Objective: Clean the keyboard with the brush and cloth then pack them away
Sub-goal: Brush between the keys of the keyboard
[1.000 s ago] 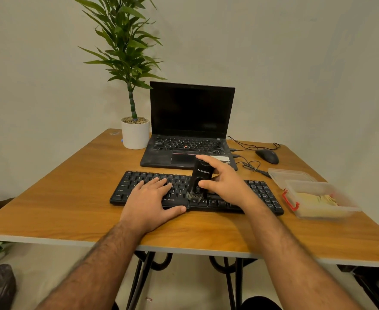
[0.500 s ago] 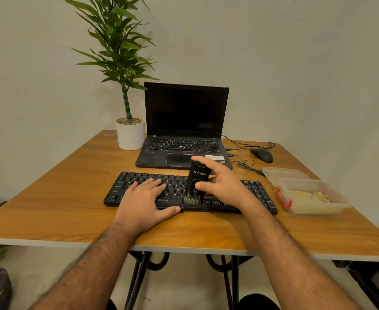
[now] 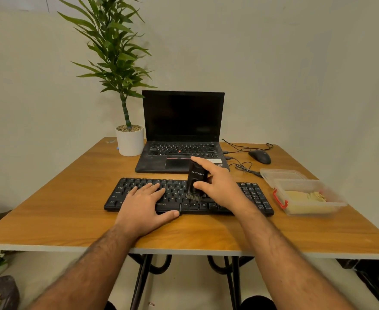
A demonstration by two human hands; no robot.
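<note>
Head view: at frame centre the right hand (image 3: 220,189) grips the brush (image 3: 195,183) upright, thumb on its front and forefinger over its top, bristles down on the keyboard (image 3: 255,194). Over the last second the bristles have slid slightly along the middle keys, so the brushing stage is under way. The left hand (image 3: 145,206) stays flat, fingers spread, pressing the keyboard's left half. The cloth (image 3: 305,195) lies in the box (image 3: 280,201) at right, unused; wiping and packing remain.

On the table (image 3: 50,211), the keyboard (image 3: 251,195) lies before the laptop (image 3: 182,135); plant pot (image 3: 130,140) left, mouse (image 3: 260,156) and box (image 3: 307,198) right.
</note>
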